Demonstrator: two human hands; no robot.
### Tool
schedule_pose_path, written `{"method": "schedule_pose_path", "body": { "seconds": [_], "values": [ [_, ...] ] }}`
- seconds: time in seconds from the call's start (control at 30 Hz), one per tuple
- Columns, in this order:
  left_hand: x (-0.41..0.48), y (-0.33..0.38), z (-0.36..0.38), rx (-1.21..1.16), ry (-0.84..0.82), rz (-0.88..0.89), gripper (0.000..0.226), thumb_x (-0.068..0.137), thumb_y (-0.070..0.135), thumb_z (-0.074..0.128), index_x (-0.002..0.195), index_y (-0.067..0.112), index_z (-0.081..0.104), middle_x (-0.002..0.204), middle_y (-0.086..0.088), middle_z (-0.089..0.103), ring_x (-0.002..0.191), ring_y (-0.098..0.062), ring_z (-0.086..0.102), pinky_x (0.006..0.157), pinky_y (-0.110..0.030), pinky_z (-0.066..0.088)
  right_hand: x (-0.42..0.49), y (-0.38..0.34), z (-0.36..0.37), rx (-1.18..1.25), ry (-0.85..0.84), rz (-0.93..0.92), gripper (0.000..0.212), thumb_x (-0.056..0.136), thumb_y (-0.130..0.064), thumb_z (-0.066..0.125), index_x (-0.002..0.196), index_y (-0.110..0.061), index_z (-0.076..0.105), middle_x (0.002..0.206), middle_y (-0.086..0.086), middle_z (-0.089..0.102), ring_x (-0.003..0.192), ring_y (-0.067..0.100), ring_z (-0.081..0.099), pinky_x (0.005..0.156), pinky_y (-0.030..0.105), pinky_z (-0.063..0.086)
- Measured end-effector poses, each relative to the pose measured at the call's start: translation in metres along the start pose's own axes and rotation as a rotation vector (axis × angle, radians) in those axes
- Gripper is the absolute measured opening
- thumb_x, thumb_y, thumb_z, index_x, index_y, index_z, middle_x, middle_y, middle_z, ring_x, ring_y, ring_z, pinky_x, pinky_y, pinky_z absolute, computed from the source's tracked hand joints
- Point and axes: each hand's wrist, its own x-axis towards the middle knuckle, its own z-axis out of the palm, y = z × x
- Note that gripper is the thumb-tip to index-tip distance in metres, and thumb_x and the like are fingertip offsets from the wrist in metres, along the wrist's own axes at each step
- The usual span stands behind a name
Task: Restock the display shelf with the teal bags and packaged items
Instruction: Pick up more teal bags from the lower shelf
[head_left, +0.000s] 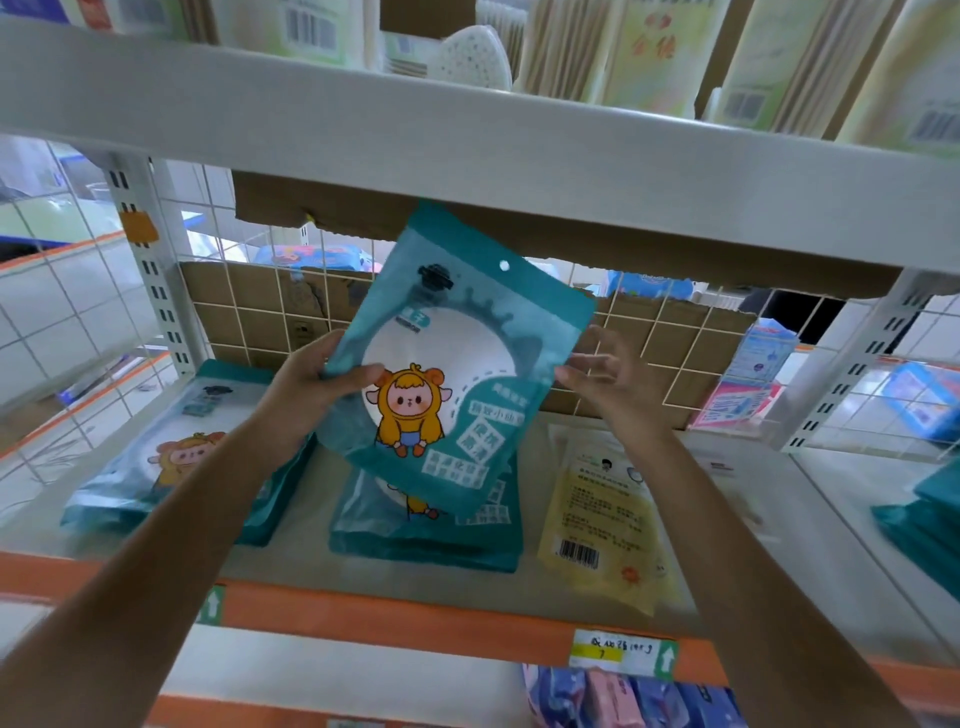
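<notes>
My left hand grips the left side of the teal bag, with the thumb on the front and the fingers curled behind. My right hand is loose and spread, and its fingertips just reach the bag's right side; I cannot tell if they press it. The bag hangs in the air between the two hands. It stands tall and its top leans a little to the right, so its long way runs up and down. I think the next move is to lay it down, and the left hand must do that, since it has the real hold. Right under the hands lies the middle pile of the same bags, flat on the shelf. That looks like the best spot. Left of my left hand is another teal pile. Under my right hand lies a yellow packet, so I should not drift that way. Above the hands, the upper shelf is close to the bag's top. Behind it all is the wire grid with cardboard.
</notes>
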Motion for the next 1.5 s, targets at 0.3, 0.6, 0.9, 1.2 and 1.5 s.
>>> {"method": "schedule_pose_path", "body": {
  "seconds": [0.3,0.6,0.9,1.2,1.5],
  "values": [
    [-0.006,-0.035,0.026,-0.138,0.120,-0.263,0.049,0.077,0.015,0.068,0.123,0.015,0.050,0.112,-0.010,0.062,0.096,-0.026,0.063,0.085,-0.044,0.053,-0.013,0.028,0.047,0.156,-0.236,0.184,0.042,0.088,-0.014,0.061,0.128,-0.012,0.046,0.100,0.000,0.066,0.086,0.010,0.066,0.062,0.020,0.054],
    [-0.009,-0.063,0.027,0.186,0.096,-0.325,0.051,0.080,0.012,0.069,0.126,0.004,0.050,0.117,-0.013,0.060,0.086,-0.019,0.059,0.074,-0.031,0.051,-0.010,0.067,0.071,-0.041,-0.209,0.286,0.048,0.087,-0.017,0.064,0.132,-0.009,0.048,0.112,0.006,0.061,0.083,0.011,0.061,0.066,0.021,0.051],
    [-0.014,-0.081,0.025,0.545,0.086,-0.248,0.075,0.079,0.033,0.069,0.142,0.011,0.035,0.134,-0.011,0.047,0.116,-0.026,0.050,0.093,-0.039,0.045,-0.019,0.081,0.078,-0.237,-0.204,0.230,0.043,0.091,-0.025,0.059,0.130,-0.010,0.048,0.096,-0.005,0.056,0.074,0.001,0.056,0.059,0.015,0.047],
    [-0.019,-0.085,0.028,0.585,0.073,-0.203,0.071,0.085,0.035,0.062,0.145,0.013,0.029,0.142,-0.010,0.038,0.126,-0.026,0.040,0.101,-0.040,0.038,-0.019,0.085,0.078,-0.277,-0.161,0.226,0.045,0.091,-0.030,0.057,0.131,-0.012,0.047,0.106,0.002,0.061,0.087,0.012,0.062,0.068,0.022,0.052],
    [-0.017,-0.088,0.031,0.524,0.020,-0.191,0.064,0.092,0.024,0.055,0.146,0.008,0.025,0.145,-0.012,0.039,0.128,-0.024,0.042,0.101,-0.035,0.037,-0.022,0.088,0.077,-0.244,-0.174,0.258,0.041,0.092,-0.031,0.055,0.128,-0.011,0.050,0.096,0.000,0.062,0.086,0.013,0.063,0.072,0.026,0.054]
  ]
}}
